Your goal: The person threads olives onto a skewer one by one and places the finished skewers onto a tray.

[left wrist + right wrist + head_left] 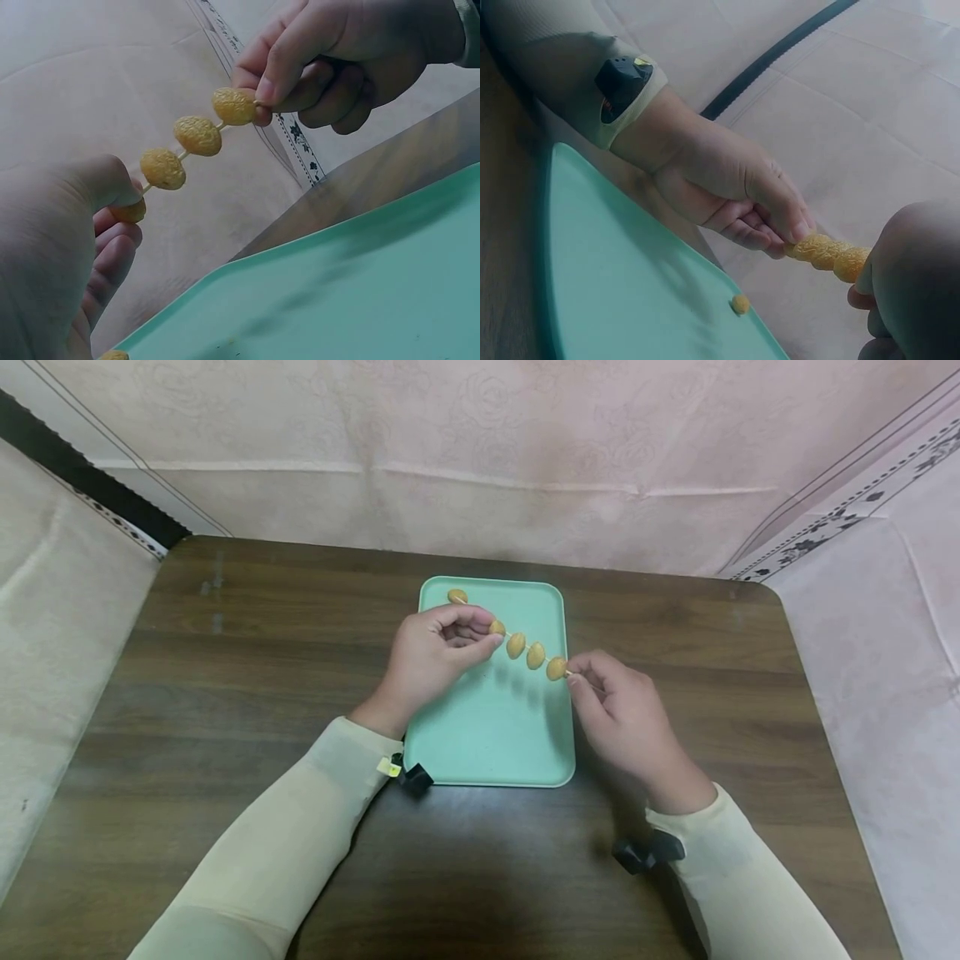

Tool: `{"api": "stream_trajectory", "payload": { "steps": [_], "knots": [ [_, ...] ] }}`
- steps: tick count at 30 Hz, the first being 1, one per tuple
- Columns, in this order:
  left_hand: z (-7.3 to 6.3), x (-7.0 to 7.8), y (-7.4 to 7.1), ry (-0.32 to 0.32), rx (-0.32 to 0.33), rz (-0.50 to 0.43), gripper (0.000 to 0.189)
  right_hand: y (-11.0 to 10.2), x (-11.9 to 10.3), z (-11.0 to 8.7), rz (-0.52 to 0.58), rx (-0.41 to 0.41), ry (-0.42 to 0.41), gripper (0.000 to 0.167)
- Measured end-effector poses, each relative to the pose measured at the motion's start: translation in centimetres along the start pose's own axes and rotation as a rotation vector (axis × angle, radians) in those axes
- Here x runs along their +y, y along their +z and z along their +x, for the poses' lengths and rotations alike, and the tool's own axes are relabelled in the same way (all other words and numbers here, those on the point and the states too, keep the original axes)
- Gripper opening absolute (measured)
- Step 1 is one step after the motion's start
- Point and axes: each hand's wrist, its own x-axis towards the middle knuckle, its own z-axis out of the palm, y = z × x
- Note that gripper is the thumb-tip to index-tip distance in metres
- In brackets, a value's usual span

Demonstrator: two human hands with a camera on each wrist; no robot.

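Several wrinkled, golden-yellow balls, like small food pieces, are threaded on a thin pale skewer [183, 155] held above a mint-green tray [487, 752]. My left hand [438, 652] pinches the leftmost threaded ball [497, 627] between thumb and fingers; its fingers partly hide that ball in the left wrist view. On the other side my right hand [626, 714] pinches the skewer's right end, right beside the last ball [557, 668]. The threaded balls between the hands are spaced a little apart. One separate yellow ball [740, 304] lies on the tray near its edge.
The tray lies on a dark brown wooden table [262, 693], towards the far edge. Pale patterned cloth [487, 443] hangs behind and at both sides. Black wrist cameras [416, 779] are worn at the cuffs of the light sleeves.
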Motion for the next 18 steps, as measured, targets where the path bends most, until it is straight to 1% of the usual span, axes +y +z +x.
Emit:
{"api": "stream_trajectory", "payload": {
  "steps": [5,13,18],
  "knots": [
    [-0.08,0.05,0.23,0.007,-0.015,0.004,0.022,0.08,-0.07,0.08,0.004,-0.007,-0.004,0.015],
    [-0.04,0.17,0.35,0.008,-0.024,0.029,0.021,0.31,0.18,0.16,-0.019,-0.010,0.004,0.015],
    [0.10,0.56,0.09,0.034,-0.033,0.060,0.023,0.41,0.37,0.45,-0.032,-0.001,0.001,0.015]
  ]
}}
